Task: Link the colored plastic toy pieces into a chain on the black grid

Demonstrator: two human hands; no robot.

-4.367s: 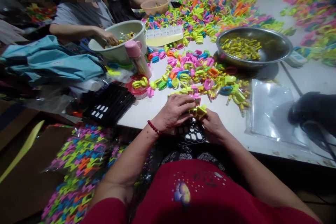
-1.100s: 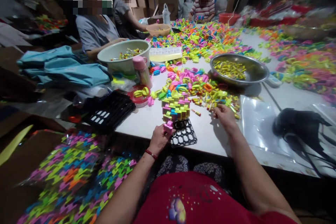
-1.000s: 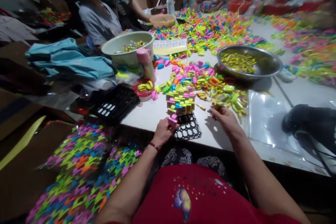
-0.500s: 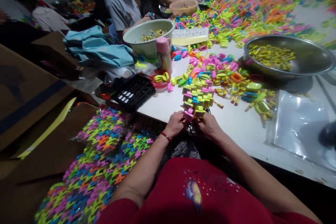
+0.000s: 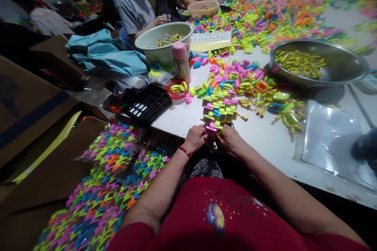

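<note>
Both hands are now together at the near edge of the white table point(image 5: 265, 145). A second ago the right hand point(image 5: 231, 141) was out by the loose pieces; now it is back and pinches the bottom of the block of clipped plastic pieces point(image 5: 219, 110). The left hand point(image 5: 196, 139) grips the pink piece point(image 5: 211, 129) at the bottom of that block, as it did before. Both hands are closed on the block, fingers curled tight. The block stands up from the table edge, tilted a little away. The black grid tray point(image 5: 214, 146) under it is almost hidden by the hands now; before, it showed plainly.

Just behind the block lies a pile of loose colourful pieces point(image 5: 247, 82). A steel bowl point(image 5: 344, 70) with small yellow bits sits to the right. A pale green bowl point(image 5: 165, 47) and a pink bottle point(image 5: 181, 60) stand to the left, near a black tray point(image 5: 147, 104). A clear plastic bag point(image 5: 330, 141) lies flat on the right. Bags of finished colourful mats point(image 5: 108, 180) lie on the floor at the left. Other people sit at the far side of the table.
</note>
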